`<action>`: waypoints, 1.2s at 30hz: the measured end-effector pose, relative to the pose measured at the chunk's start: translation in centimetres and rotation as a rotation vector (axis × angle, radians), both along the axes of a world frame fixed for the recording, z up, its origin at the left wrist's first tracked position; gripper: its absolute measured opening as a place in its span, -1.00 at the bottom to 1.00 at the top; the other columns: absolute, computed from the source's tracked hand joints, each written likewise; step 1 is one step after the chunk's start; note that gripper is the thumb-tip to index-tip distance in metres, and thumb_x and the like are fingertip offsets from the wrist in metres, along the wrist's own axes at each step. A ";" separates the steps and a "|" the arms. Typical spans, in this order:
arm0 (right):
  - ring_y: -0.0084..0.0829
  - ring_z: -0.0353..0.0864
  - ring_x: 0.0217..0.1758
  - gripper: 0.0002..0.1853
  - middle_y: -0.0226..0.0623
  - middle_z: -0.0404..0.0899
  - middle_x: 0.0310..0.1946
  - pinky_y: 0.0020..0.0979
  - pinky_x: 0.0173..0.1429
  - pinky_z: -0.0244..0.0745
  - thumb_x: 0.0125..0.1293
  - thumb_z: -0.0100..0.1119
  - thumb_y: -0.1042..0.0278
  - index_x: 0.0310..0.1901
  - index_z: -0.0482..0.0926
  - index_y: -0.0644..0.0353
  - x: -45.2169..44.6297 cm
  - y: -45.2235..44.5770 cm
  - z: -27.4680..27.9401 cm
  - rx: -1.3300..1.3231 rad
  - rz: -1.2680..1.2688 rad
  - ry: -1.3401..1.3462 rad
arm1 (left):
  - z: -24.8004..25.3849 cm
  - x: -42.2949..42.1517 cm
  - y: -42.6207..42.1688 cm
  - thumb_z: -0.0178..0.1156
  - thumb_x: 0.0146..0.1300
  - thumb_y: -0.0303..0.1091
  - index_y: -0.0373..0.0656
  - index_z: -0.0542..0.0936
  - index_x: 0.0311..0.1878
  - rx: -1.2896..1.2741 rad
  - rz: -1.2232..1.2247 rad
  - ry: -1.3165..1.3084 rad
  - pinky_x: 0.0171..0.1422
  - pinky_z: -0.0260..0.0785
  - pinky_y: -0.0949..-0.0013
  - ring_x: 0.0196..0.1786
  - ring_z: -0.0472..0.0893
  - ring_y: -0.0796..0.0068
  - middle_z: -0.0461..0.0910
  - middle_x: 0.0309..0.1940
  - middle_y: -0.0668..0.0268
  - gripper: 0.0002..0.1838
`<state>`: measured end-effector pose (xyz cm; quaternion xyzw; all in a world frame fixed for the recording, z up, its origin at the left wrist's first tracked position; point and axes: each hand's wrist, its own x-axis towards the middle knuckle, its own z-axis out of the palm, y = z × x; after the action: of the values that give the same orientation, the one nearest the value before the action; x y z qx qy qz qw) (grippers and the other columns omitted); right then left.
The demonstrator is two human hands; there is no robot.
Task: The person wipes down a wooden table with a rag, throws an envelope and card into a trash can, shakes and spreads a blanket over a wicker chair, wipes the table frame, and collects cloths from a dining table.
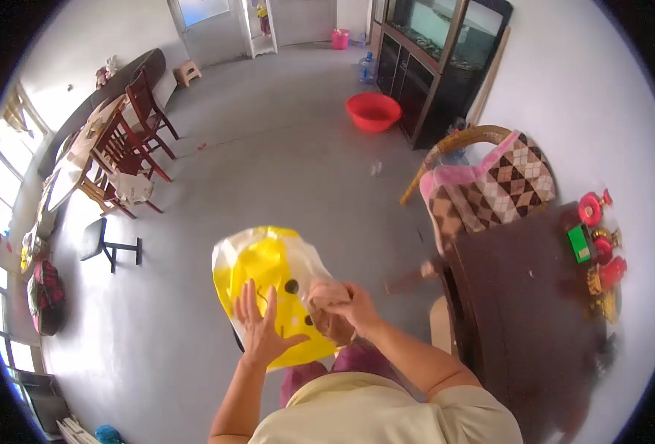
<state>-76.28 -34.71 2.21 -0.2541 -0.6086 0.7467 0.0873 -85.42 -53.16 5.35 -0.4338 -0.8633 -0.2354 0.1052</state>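
A yellow and white bag-like thing with black dots stands in front of my legs, its sides creased. Over its near side is my left hand, fingers spread, with nothing held in it; whether it touches the surface I cannot tell. My right hand grips a crumpled brownish-pink piece of cloth at the right edge of the yellow thing. The lower part of this cloth hangs down; its exact kind does not show.
At right stand a dark brown table with red and gold ornaments, and a cushioned rattan chair. A red basin lies farther ahead near the cabinet. Left are wooden chairs and a black stool.
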 end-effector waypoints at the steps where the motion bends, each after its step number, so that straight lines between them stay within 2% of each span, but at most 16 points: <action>1: -0.38 0.59 -0.21 -0.64 -0.28 0.59 -0.26 -0.39 -0.09 0.49 -0.01 0.27 0.48 -0.11 0.49 0.31 -2.0 1.0 -0.2 -0.193 -0.021 0.004 | -0.2 -1.4 0.9 0.47 -0.37 0.10 -0.03 0.07 0.35 -0.046 -0.014 -0.152 0.38 -0.25 -0.09 0.31 0.10 -0.11 0.13 0.24 0.03 0.17; 2: -0.38 0.59 -0.21 -0.65 -0.28 0.58 -0.24 -0.38 -0.08 0.50 0.02 0.25 0.50 -0.11 0.49 0.30 -3.9 1.9 0.0 -0.379 0.005 0.009 | -0.8 -3.2 1.9 0.50 -0.43 0.06 -0.10 -0.15 0.39 -0.216 -0.021 -0.180 0.40 -0.36 -0.13 0.32 0.09 -0.11 0.15 0.24 0.01 0.34; 4: -0.38 0.59 -0.21 -0.68 -0.28 0.56 -0.21 -0.36 -0.06 0.51 0.06 0.20 0.54 -0.09 0.48 0.30 -8.1 3.7 0.7 -0.749 0.048 0.033 | -4.1 -8.0 3.8 0.51 -0.41 0.00 -0.13 -0.13 0.39 -0.195 -0.017 -0.251 0.40 -0.41 -0.12 0.31 0.15 0.01 0.22 0.21 0.04 0.32; 5: -0.39 0.59 -0.21 -0.69 -0.26 0.56 -0.22 -0.36 -0.06 0.52 0.08 0.19 0.55 -0.09 0.47 0.31 -10.2 4.7 0.4 -0.766 0.060 0.051 | -5.7 -10.7 4.8 0.51 -0.41 -0.04 -0.14 -0.13 0.39 -0.183 -0.019 -0.284 0.40 -0.43 -0.12 0.30 0.19 0.06 0.25 0.20 0.06 0.31; 6: -0.39 0.59 -0.21 -0.70 -0.25 0.56 -0.22 -0.35 -0.06 0.53 0.09 0.17 0.55 -0.09 0.47 0.32 -12.2 5.5 0.0 -0.787 0.069 0.067 | -6.2 -13.5 6.0 0.48 -0.32 -0.10 -0.12 -0.06 0.38 -0.208 -0.003 -0.351 0.39 -0.17 -0.01 0.13 0.40 0.15 0.46 0.01 0.12 0.20; 9: -0.39 0.59 -0.20 -0.70 -0.23 0.56 -0.22 -0.35 -0.05 0.53 0.10 0.16 0.56 -0.09 0.47 0.34 -17.0 7.5 -0.6 -0.772 -0.004 0.093 | -7.6 -21.4 9.0 0.40 -0.19 -0.22 -0.08 0.07 0.35 -0.320 -0.124 -0.317 0.18 0.22 0.12 -0.12 0.55 0.17 0.58 -0.25 0.18 0.00; 10: -0.39 0.59 -0.19 -0.70 -0.23 0.56 -0.22 -0.34 -0.04 0.52 0.09 0.16 0.56 -0.09 0.47 0.34 -18.9 8.5 -0.4 -0.748 -0.045 0.098 | -7.6 -24.0 10.2 0.35 -0.14 -0.34 0.11 0.26 0.27 -0.398 -0.096 -0.294 -0.08 0.39 0.16 -0.18 0.56 0.11 0.60 -0.32 0.20 -0.19; 13: -0.38 0.58 -0.16 -0.67 -0.25 0.55 -0.19 -0.34 -0.02 0.50 0.08 0.18 0.56 -0.07 0.47 0.32 -23.5 11.1 0.4 -0.698 -0.132 0.042 | -6.6 -31.0 14.2 0.24 -0.10 -0.40 0.17 0.48 0.09 -0.532 -0.192 -0.358 -0.11 0.41 0.14 -0.23 0.58 0.12 0.60 -0.32 0.20 -0.44; 14: -0.38 0.57 -0.14 -0.66 -0.25 0.55 -0.17 -0.33 0.00 0.49 0.07 0.19 0.55 -0.06 0.46 0.31 -24.8 11.9 0.8 -0.654 -0.169 0.043 | -7.0 -33.2 15.3 0.17 -0.11 -0.41 0.14 0.61 -0.16 -0.412 -0.203 -0.360 -0.16 0.40 0.16 -0.29 0.56 0.14 0.59 -0.37 0.20 -0.65; 17: -0.39 0.54 -0.09 -0.62 -0.27 0.53 -0.13 -0.33 0.04 0.45 0.05 0.22 0.55 -0.03 0.45 0.28 -28.2 15.1 1.3 -0.581 -0.255 0.047 | -7.8 -38.3 19.7 0.15 -0.11 -0.45 0.07 0.59 -0.19 -0.284 -0.277 -0.233 -0.14 0.39 0.17 -0.28 0.55 0.14 0.56 -0.38 0.20 -0.67; 18: -0.39 0.53 -0.08 -0.60 -0.27 0.53 -0.12 -0.34 0.06 0.43 0.04 0.23 0.55 -0.02 0.45 0.27 -29.0 16.5 1.1 -0.601 -0.265 0.041 | -7.4 -39.4 21.7 0.13 -0.13 -0.54 -0.05 0.57 -0.25 -0.309 -0.260 -0.276 -0.14 0.38 0.17 -0.16 0.52 0.11 0.52 -0.27 0.16 -0.71; 24: -0.44 0.48 -0.02 -0.52 -0.29 0.51 -0.11 -0.40 0.13 0.35 -0.01 0.27 0.58 0.02 0.43 0.26 -33.4 26.9 -1.3 -0.396 -0.280 0.002 | -7.2 -44.0 34.9 0.10 -0.15 -0.67 -0.15 0.51 -0.16 -0.134 -0.219 -0.174 0.05 0.37 0.17 0.10 0.37 0.05 0.40 -0.01 0.03 -0.61; 29: -0.43 0.47 -0.03 -0.49 -0.28 0.51 -0.12 -0.40 0.12 0.35 -0.05 0.31 0.56 0.01 0.43 0.28 -36.8 37.7 -1.8 -0.276 -0.153 -0.010 | -10.6 -49.5 44.7 0.02 -0.05 -0.70 -0.07 0.35 0.10 -0.115 -0.119 -0.570 0.08 0.36 0.16 0.06 0.42 -0.01 0.45 0.00 0.07 -0.44; 31: -0.42 0.47 -0.04 -0.49 -0.26 0.52 -0.13 -0.40 0.11 0.35 -0.07 0.32 0.55 0.00 0.43 0.29 -38.8 41.1 -2.2 -0.256 -0.121 -0.014 | -8.9 -51.4 49.4 0.02 -0.04 -0.71 -0.05 0.34 0.12 -0.105 -0.050 -0.670 0.07 0.37 0.16 0.03 0.44 -0.02 0.47 -0.03 0.09 -0.42; 35: -0.41 0.47 -0.03 -0.46 -0.26 0.52 -0.13 -0.39 0.10 0.35 -0.09 0.35 0.52 0.01 0.42 0.28 -43.1 47.0 -2.3 -0.036 -0.021 -0.109 | -10.1 -54.9 54.9 -0.04 -0.05 -0.80 0.04 0.27 0.29 0.110 -0.100 -0.842 0.14 0.34 0.25 0.10 0.46 0.17 0.44 0.07 0.12 -0.24; 36: -0.43 0.46 -0.03 -0.45 -0.28 0.51 -0.13 -0.39 0.09 0.34 -0.09 0.35 0.51 0.02 0.42 0.25 -44.3 48.5 -1.6 0.003 -0.004 -0.150 | -10.3 -55.7 56.2 -0.14 -0.03 -0.87 0.05 0.23 0.33 0.227 -0.065 -1.182 0.17 0.34 0.34 0.14 0.43 0.35 0.43 0.11 0.19 -0.19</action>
<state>-120.61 13.76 0.64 -0.3103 -0.6140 0.7244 0.0435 -141.16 3.01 -4.90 -0.2415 -0.7314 -0.5304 -0.3543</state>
